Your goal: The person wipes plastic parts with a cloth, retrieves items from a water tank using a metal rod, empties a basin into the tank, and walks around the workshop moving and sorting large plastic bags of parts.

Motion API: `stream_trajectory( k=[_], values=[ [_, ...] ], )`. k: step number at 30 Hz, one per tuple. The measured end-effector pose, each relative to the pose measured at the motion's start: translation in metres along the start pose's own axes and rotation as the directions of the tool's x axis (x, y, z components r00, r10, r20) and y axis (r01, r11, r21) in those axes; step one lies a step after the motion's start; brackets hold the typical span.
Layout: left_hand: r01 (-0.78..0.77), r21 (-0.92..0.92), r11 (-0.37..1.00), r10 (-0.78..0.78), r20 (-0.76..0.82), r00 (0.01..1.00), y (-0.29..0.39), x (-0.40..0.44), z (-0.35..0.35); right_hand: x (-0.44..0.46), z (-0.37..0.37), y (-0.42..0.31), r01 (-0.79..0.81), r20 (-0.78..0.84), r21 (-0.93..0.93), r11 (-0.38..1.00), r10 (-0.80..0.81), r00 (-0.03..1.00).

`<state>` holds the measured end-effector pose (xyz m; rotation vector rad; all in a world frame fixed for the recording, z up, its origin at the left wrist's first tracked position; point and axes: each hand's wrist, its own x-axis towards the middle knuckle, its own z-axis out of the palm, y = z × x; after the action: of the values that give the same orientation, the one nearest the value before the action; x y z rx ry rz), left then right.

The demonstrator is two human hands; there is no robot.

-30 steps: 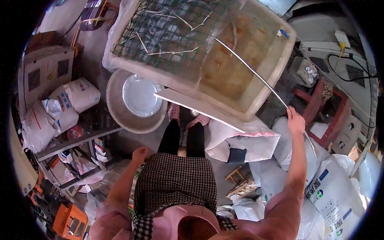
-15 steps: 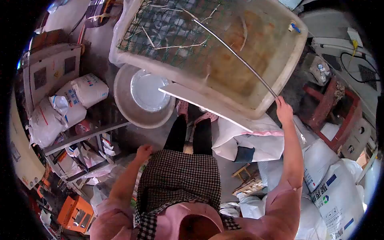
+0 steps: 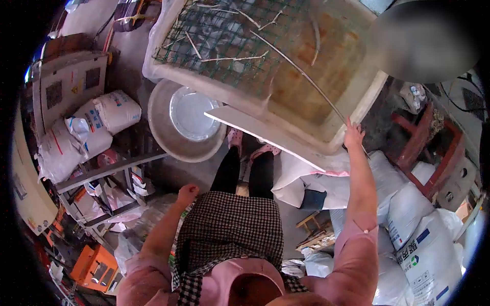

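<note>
Workshop: tub (image 3: 368, 100), 12 o'clock; right grip (image 3: 354, 136) at rod (image 3: 307, 77), 2 o'clock, fingers partly spread, closure unclear; steady rod lightly

The person's right hand (image 3: 353, 135) now spreads its fingers, loosened from the long thin metal rod (image 3: 307, 77) reaching farther across the green grid mesh (image 3: 224, 41), while a blurred grey round shape (image 3: 429, 41) newly covers one corner of the beige rectangular tub (image 3: 365, 104).

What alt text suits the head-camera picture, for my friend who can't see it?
A person's right hand is at a thin rod extending over a large tub with green mesh at one end. The left hand is beside a checked apron; a round basin sits near the tub.
</note>
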<state>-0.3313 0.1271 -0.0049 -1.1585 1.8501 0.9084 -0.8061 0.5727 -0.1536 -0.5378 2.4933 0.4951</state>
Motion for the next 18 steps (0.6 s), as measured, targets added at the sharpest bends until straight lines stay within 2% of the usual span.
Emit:
stream_trajectory(
  k=[1, 3, 4, 6, 7, 8, 9, 10, 11, 12, 13, 14, 15, 16, 17, 18],
  values=[
    [-0.012, 0.005, 1.0, 0.012, 0.002, 1.0, 0.001, -0.001, -0.003, -0.002, 0.009, -0.002, -0.013, -0.003, 0.002, 1.0, 0.013, 1.0],
    [0.099, 0.172, 0.98, -0.103, 0.014, 0.995, 0.005, -0.006, -0.012, -0.005, 0.013, 0.0, 0.003, -0.039, 0.095, 0.995, 0.001, 0.999],
    [0.033, 0.216, 0.976, -0.055, 0.093, 0.994, -0.029, -0.004, -0.004, -0.015, -0.002, 0.002, 0.016, -0.06, 0.202, 0.979, -0.004, 0.998],
    [-0.03, 0.414, 0.91, -0.014, 0.103, 0.995, -0.055, 0.001, -0.008, -0.053, -0.041, 0.001, 0.014, -0.14, 0.286, 0.958, 0.027, 0.99],
    [-0.094, 0.551, 0.829, 0.066, 0.071, 0.995, -0.059, 0.003, -0.012, -0.07, -0.062, 0.001, 0.019, -0.179, 0.327, 0.945, 0.043, 0.983],
    [-0.178, 0.67, 0.721, 0.212, 0.032, 0.977, -0.058, 0.005, -0.016, -0.087, -0.073, 0.01, -0.141, -0.08, 0.461, 0.876, 0.199, 0.977],
    [-0.272, 0.718, 0.641, 0.42, -0.031, 0.907, -0.049, 0.0, -0.025, -0.115, -0.087, 0.015, -0.169, -0.119, 0.597, 0.785, 0.294, 0.948],
    [-0.319, 0.782, 0.535, 0.606, -0.092, 0.79, -0.041, -0.005, -0.034, -0.145, -0.102, 0.021, -0.162, -0.157, 0.721, 0.674, 0.386, 0.909],
    [-0.272, 0.673, 0.688, 0.428, -0.073, 0.901, 0.011, -0.031, -0.054, -0.18, -0.131, 0.023, -0.231, -0.199, 0.743, 0.628, 0.536, 0.82],
    [-0.162, 0.567, 0.808, 0.23, -0.05, 0.972, 0.067, -0.061, -0.076, -0.21, -0.131, 0.026, -0.145, -0.34, 0.736, 0.661, 0.546, 0.765],
    [-0.158, 0.548, 0.822, 0.209, -0.031, 0.977, 0.066, -0.052, -0.082, -0.242, -0.134, 0.028, -0.105, -0.347, 0.789, 0.606, 0.579, 0.738],
    [-0.227, 0.549, 0.804, 0.255, 0.026, 0.967, 0.069, -0.04, -0.086, -0.279, -0.141, 0.029, -0.112, -0.272, 0.853, 0.509, 0.618, 0.738],
    [-0.282, 0.555, 0.782, 0.285, 0.083, 0.955, 0.077, -0.03, -0.088, -0.305, -0.123, 0.024, -0.139, -0.313, 0.829, 0.542, 0.656, 0.687],
    [-0.341, 0.57, 0.748, 0.326, 0.133, 0.936, 0.092, -0.021, -0.093, -0.342, -0.122, 0.018, -0.204, -0.384, 0.742, 0.638, 0.654, 0.652],
    [-0.392, 0.584, 0.711, 0.359, 0.178, 0.916, 0.108, -0.016, -0.1, -0.392, -0.148, 0.011, -0.284, -0.224, 0.776, 0.564, 0.666, 0.711],
    [-0.432, 0.597, 0.676, 0.382, 0.218, 0.898, 0.124, -0.01, -0.11, -0.421, -0.114, -0.002, -0.361, -0.169, 0.746, 0.56, 0.683, 0.71]
  ],
)
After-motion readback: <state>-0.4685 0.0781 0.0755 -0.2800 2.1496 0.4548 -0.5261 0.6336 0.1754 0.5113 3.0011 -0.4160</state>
